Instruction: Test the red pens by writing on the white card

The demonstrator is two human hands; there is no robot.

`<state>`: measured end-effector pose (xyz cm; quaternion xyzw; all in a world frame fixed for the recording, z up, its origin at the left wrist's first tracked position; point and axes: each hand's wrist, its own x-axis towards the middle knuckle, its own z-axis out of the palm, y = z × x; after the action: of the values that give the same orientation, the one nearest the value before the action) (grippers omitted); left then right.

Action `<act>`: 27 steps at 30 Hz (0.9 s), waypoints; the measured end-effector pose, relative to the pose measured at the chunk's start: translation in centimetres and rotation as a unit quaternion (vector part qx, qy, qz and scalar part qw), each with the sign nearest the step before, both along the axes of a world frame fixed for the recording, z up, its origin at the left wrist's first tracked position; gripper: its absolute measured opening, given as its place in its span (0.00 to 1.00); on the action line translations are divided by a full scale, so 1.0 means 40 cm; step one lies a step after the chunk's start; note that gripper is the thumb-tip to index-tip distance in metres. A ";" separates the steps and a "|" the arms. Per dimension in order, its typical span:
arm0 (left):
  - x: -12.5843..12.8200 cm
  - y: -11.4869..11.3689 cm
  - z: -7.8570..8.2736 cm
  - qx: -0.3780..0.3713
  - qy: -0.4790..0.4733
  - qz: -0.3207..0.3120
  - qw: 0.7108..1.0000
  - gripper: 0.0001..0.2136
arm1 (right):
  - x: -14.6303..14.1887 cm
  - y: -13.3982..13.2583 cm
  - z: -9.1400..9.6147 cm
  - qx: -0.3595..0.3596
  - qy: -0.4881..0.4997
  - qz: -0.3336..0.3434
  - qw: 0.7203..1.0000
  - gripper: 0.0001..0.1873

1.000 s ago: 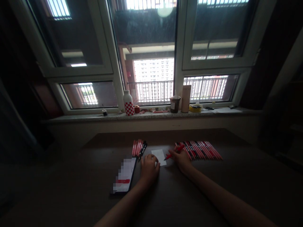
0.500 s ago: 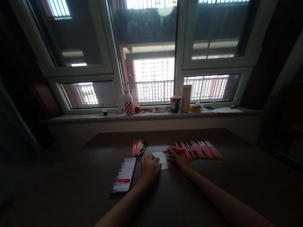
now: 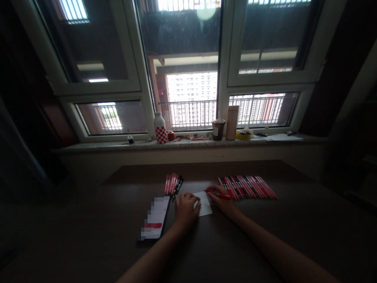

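Note:
A small sheet of white paper [image 3: 205, 203] lies on the dark table, a little tilted. My left hand [image 3: 186, 207] rests over its left side, fingers curled and thumb on the paper, holding it. In my right hand [image 3: 223, 199], closed fingers grip a red pen [image 3: 222, 195], its tip at the paper's upper right edge. Beyond my right hand lies a long row of pink, red and black pens [image 3: 247, 187]. A smaller bunch of pink and black pens [image 3: 172, 183] is past my left hand.
A phone [image 3: 156, 218] with a lit, partly blurred screen lies left of my left hand. On the windowsill [image 3: 118, 147] stand a checkered bottle [image 3: 160, 129], a drink cup [image 3: 218, 129], a tall tan cylinder [image 3: 232, 122] and a yellow item [image 3: 243, 135].
The paper has shifted slightly right and toward me and turned a little. The red pen has tilted in my right hand, its back end lower. My left hand has hardly moved.

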<state>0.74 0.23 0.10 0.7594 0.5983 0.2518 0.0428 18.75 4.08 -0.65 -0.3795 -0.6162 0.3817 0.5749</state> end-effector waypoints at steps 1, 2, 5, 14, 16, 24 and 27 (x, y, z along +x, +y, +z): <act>0.000 0.000 -0.001 0.002 0.001 0.000 1.000 0.11 | 0.001 0.002 -0.004 0.003 -0.014 0.001 1.000 0.06; -0.001 0.001 -0.002 0.004 0.002 0.000 1.000 0.11 | 0.002 0.004 -0.008 0.007 -0.030 -0.001 1.000 0.06; -0.002 0.003 -0.005 0.002 -0.005 -0.004 1.000 0.11 | 0.003 0.017 -0.026 0.008 -0.060 -0.001 0.998 0.08; -0.002 0.001 -0.004 -0.002 -0.021 -0.012 1.000 0.09 | -0.005 0.024 -0.033 0.019 -0.121 -0.066 0.990 0.02; -0.001 0.000 -0.003 -0.001 -0.013 -0.012 1.000 0.09 | -0.005 0.020 -0.028 0.024 -0.127 -0.065 0.989 0.01; -0.002 0.003 -0.006 -0.003 0.011 -0.009 1.000 0.09 | -0.004 0.010 -0.013 0.019 -0.244 -0.055 0.968 0.08; -0.002 0.003 -0.006 -0.008 0.011 -0.008 1.000 0.09 | -0.005 0.007 -0.011 0.020 -0.257 -0.046 0.965 0.09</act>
<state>0.66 0.37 -0.16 0.7664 0.5950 0.2378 0.0444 18.57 4.38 -1.08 -0.4812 -0.7330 0.2322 0.4210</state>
